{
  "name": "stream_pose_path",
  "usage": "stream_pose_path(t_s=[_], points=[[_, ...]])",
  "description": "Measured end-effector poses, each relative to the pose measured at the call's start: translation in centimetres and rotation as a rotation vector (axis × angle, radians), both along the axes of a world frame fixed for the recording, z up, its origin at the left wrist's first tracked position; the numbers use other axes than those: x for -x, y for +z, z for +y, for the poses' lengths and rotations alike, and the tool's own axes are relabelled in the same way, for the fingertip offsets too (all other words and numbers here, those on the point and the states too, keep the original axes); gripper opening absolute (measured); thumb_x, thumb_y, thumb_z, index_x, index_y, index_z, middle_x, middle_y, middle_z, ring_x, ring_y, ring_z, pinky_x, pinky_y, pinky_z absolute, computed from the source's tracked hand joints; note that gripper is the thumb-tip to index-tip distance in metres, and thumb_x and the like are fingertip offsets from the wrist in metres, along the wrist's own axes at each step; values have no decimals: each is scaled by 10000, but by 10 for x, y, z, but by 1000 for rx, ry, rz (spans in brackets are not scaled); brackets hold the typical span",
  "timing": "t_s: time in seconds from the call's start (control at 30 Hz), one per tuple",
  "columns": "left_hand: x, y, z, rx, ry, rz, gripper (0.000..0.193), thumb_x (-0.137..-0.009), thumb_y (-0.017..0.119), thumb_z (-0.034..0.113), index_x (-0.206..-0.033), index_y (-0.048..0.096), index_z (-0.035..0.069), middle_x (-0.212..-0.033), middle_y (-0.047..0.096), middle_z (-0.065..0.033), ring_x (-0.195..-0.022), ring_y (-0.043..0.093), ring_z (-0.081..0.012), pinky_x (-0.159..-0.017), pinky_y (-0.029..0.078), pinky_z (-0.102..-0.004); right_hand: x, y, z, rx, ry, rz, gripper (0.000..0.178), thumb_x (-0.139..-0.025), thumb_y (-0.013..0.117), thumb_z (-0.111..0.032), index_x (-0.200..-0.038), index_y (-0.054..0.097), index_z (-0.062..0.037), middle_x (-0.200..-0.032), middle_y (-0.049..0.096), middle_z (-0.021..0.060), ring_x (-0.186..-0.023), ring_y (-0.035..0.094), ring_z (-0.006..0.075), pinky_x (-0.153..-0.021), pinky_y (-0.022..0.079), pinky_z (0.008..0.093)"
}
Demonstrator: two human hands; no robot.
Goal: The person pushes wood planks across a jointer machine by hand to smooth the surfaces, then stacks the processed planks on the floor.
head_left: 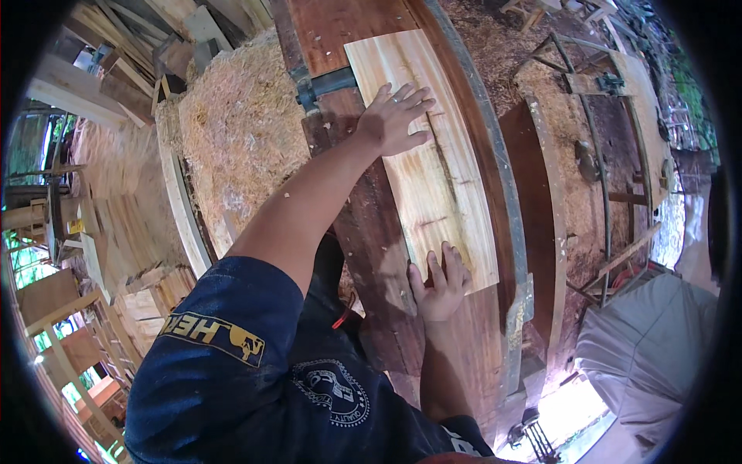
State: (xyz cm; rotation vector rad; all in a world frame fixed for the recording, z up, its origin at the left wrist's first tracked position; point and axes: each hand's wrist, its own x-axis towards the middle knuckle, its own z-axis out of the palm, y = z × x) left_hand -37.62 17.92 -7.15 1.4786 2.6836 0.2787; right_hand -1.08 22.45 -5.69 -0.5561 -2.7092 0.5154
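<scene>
A pale wooden board with a dark lengthwise crack lies flat on a long reddish-brown wooden bench. My left hand rests palm down on its far part, fingers spread and a ring on one of them. At the board's near end my right hand touches the surface, fingertips forward and thumb out to the left. Neither hand is wrapped round the wood. Beside the far left edge of the board, a dark metal bar shows in the bench, its right part hidden under the board.
A large heap of wood shavings lies left of the bench. Stacked planks stand farther left. Along the bench's right side runs a raised wooden rail. A metal frame and a grey cloth cover are at the right.
</scene>
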Motion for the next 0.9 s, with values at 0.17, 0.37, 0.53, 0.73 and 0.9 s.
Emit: stream_pose_path(t_s=[0.17, 0.37, 0.53, 0.73, 0.9], points=[[19, 0, 0, 36, 0, 23, 771, -992, 466, 659, -1611, 365, 211, -1716, 255, -33, -1589, 197, -283, -1293, 119, -558, 17, -3, 1, -10, 15, 7, 423, -809, 845, -384, -1141, 758, -136, -1449, 626, 103, -1360, 554, 298, -1062, 364, 436], [46, -3, 1, 77, -4, 48, 786, -1008, 406, 693, -1630, 322, 220, -1726, 218, -22, -1594, 174, -276, -1299, 106, -549, 44, -4, 2, 0, 9, 31, 407, -821, 837, -373, -1138, 755, -132, -1430, 641, 104, -1331, 577, 302, -1053, 364, 418], [65, -8, 3, 71, 5, 70, 769, -1007, 395, 697, -1624, 338, 242, -1724, 227, -2, -1593, 178, -261, -1298, 109, -544, 61, -2, 4, -9, 16, 29, 345, -869, 790, -345, -1129, 757, -121, -1420, 648, 108, -1323, 583, 302, -1052, 361, 414], [80, -3, 4, 116, 14, 78, 754, -1020, 378, 694, -1631, 319, 257, -1728, 210, 15, -1596, 161, -251, -1305, 104, -537, 78, -1, 3, 17, 10, 15, 308, -944, 701, -303, -1174, 754, -105, -1440, 624, 152, -1320, 586, 351, -1084, 373, 440], [105, -6, 4, 120, 38, 85, 748, -1022, 367, 697, -1630, 320, 264, -1726, 213, 27, -1594, 167, -234, -1310, 106, -520, 104, -3, 3, 10, -9, -13, 315, -928, 700, -335, -1157, 755, -125, -1454, 620, 128, -1356, 561, 316, -1060, 355, 430]])
